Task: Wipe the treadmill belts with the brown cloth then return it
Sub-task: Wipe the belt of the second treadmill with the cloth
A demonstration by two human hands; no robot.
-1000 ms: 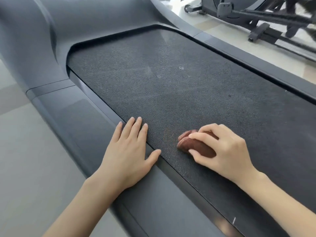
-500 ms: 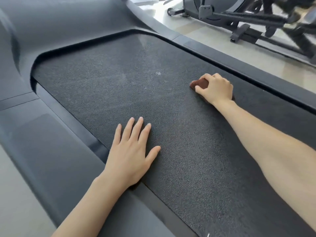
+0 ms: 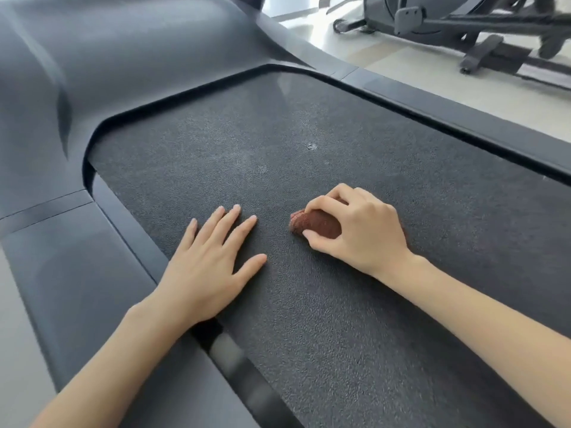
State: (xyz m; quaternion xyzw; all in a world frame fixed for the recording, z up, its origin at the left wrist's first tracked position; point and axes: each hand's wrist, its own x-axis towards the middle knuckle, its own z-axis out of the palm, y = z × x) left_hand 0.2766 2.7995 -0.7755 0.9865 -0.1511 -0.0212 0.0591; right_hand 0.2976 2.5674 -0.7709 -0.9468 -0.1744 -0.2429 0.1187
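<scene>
The dark textured treadmill belt [image 3: 309, 319] fills most of the head view. My right hand [image 3: 361, 230] grips the bunched brown cloth [image 3: 315, 224] and holds it down on the middle of the belt. Only the cloth's left end shows past my fingers. My left hand [image 3: 210, 267] lies flat on the belt near its left edge, fingers straight and spread, a short gap left of the cloth. Two pale specks [image 3: 311, 146] mark the belt further up.
A grey side rail [image 3: 77, 273] runs along the left of the belt and another [image 3: 463, 118] along the right. The treadmill's grey front housing [image 3: 123, 57] rises at the top left. Another exercise machine [image 3: 463, 23] stands on the pale floor at the top right.
My right hand has pulled the cloth back from the belt's far right side toward the middle, close to my left hand. My left hand now lies fully on the belt.
</scene>
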